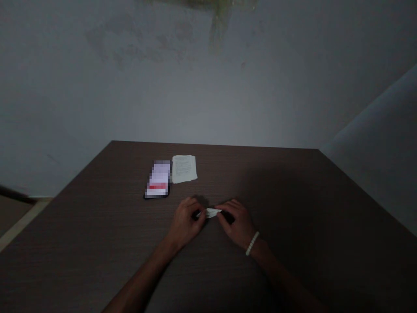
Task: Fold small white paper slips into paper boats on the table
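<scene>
A small piece of white paper [213, 212], narrow and seemingly folded, is held between my two hands just over the table. My left hand [189, 218] pinches its left end between thumb and fingers. At the right end, the thumb and fingers of my right hand [237, 220] close on the paper too. Both ends of it are partly hidden by my fingertips. A bracelet of pale beads [252, 243] circles my right wrist.
Beyond my left hand, a stack of printed white paper sheets [184, 168] lies on the dark wooden table [293, 261]. Left of the stack is a phone [158, 179] with its screen lit and blurred. A stained wall [208, 87] rises behind the table's far edge.
</scene>
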`<state>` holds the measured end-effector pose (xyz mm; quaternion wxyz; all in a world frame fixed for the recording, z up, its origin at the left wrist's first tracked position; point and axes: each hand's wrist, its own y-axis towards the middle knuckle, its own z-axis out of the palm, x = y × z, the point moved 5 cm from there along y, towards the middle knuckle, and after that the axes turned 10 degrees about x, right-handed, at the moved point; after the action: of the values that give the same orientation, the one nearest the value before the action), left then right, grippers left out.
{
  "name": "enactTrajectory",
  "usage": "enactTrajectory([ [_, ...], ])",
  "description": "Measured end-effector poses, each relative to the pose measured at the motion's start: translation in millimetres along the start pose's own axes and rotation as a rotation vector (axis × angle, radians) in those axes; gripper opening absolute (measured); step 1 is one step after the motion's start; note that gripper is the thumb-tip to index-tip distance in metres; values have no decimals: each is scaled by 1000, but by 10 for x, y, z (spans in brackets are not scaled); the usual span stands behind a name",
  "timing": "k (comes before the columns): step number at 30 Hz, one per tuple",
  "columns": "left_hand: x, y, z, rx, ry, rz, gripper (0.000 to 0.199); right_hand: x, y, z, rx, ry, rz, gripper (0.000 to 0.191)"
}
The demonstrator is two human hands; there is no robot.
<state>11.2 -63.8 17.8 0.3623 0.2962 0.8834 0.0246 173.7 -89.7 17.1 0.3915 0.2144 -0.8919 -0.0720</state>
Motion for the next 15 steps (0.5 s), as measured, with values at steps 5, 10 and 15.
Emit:
enactTrajectory([
  [5,-34,-20,-9,-27,21,36,18,-28,-2,-25,-34,90,16,17],
  [10,-67,-29,-19,-37,30,55,18,-53,-8,-21,-50,106,19,18],
  [15,-64,-34,-18,-44,37,63,18,-57,1,-10,-39,103,19,14],
])
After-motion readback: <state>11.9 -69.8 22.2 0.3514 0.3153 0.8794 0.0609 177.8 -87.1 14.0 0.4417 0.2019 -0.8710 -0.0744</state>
